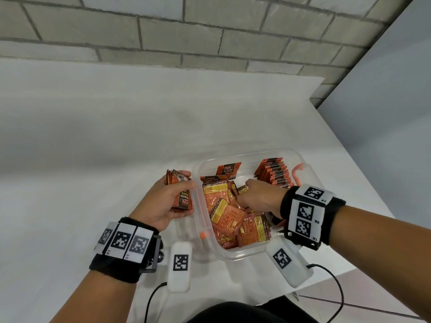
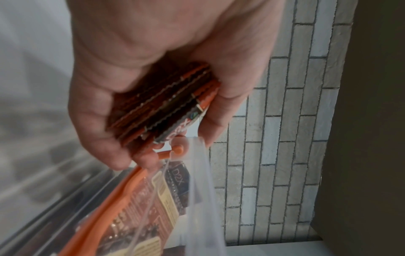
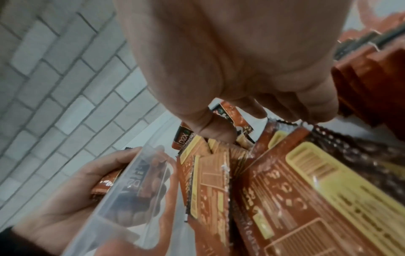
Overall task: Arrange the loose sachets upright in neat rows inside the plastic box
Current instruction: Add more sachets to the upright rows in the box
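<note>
Orange foil sachets [image 1: 235,217] heaped loose inside clear plastic box [image 1: 245,255]; upright row [image 1: 276,174] at far right. Left hand [image 1: 163,203] gripping stacked bundle [image 1: 182,192] beside box. Right hand [image 1: 258,197] pinching one sachet [image 1: 242,189] in heap.

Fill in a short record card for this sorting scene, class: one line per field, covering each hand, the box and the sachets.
Left hand: grips a stack of sachets outside the box's left wall
Right hand: inside the box, fingers pinching a sachet from the loose pile
Plastic box: clear, orange latches, on the white table
Upright row: far right of box
Left to do: loose pile still lying flat
</note>
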Demonstrator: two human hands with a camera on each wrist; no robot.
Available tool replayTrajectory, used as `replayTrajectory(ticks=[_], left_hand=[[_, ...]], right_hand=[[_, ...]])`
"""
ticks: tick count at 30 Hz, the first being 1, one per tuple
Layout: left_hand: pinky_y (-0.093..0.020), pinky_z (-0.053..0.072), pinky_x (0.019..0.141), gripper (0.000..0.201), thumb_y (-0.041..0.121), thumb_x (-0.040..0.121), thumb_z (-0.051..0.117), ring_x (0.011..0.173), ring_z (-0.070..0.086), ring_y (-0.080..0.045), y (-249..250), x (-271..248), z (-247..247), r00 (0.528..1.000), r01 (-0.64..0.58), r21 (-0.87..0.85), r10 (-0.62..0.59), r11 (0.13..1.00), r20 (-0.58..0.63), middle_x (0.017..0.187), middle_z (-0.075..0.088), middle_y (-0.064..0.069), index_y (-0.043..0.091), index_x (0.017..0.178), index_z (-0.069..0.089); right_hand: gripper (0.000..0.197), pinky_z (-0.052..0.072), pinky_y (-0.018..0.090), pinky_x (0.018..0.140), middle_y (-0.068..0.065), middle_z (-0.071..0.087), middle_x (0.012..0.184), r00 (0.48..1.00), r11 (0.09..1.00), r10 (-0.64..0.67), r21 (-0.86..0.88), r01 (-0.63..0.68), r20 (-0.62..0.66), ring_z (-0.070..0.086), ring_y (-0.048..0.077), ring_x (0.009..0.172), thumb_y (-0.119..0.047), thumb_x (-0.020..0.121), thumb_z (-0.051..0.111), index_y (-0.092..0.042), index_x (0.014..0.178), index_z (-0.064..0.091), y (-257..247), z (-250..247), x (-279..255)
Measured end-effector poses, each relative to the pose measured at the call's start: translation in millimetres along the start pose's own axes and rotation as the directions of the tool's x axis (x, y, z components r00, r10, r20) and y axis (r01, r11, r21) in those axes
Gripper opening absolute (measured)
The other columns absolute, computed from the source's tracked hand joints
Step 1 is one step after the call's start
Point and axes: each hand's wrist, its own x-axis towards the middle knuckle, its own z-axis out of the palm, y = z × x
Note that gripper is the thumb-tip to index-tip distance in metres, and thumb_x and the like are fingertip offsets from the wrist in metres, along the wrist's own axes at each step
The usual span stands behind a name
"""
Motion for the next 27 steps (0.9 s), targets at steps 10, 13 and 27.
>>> replayTrajectory(ticks=[10, 13, 27], left_hand=[[-0.033, 0.053, 0.058, 0.022, 0.013, 0.086, 0.065, 0.081, 0.064, -0.020, -1.9, 0.5, 0.4, 1.000, -0.007, -0.009, 0.006, 1.000, -0.002, 0.091, 0.069, -0.004, 0.023, 0.104, 0.060], [-0.033, 0.053, 0.059, 0.022, 0.013, 0.085, 0.066, 0.082, 0.064, -0.020, -1.3, 0.5, 0.7, 1.000, -0.006, -0.006, 0.006, 1.000, 0.000, 0.091, 0.069, -0.004, 0.023, 0.104, 0.060], [-0.037, 0.054, 0.066, 0.024, 0.014, 0.086, 0.065, 0.089, 0.062, -0.024, -3.4, 1.7, -0.8, 1.000, 0.002, -0.024, -0.001, 1.000, 0.012, 0.099, 0.067, -0.008, 0.021, 0.108, 0.060]], right_hand=[[0.034, 0.049, 0.039, 0.092, 0.022, 0.059, 0.122, 0.998, 0.997, -0.057, 0.053, 0.055, 0.036, 0.055, 0.023, 0.092, -0.012, 0.096, 0.043, 0.002, 0.125, 0.053, 0.9, 2.3, 10.7], [0.035, 0.048, 0.040, 0.093, 0.023, 0.058, 0.124, 0.999, 0.996, -0.035, 0.079, 0.032, 0.036, 0.059, 0.033, 0.105, -0.015, 0.097, 0.041, 0.004, 0.124, 0.054, -0.8, 2.3, 9.7], [0.064, 0.040, 0.055, 0.101, 0.005, 0.063, 0.123, 0.959, 0.911, 0.157, 0.341, -0.232, 0.234, 0.055, 0.029, 0.117, -0.069, 0.079, 0.054, -0.023, 0.122, 0.059, 29.0, -4.8, -3.7]])
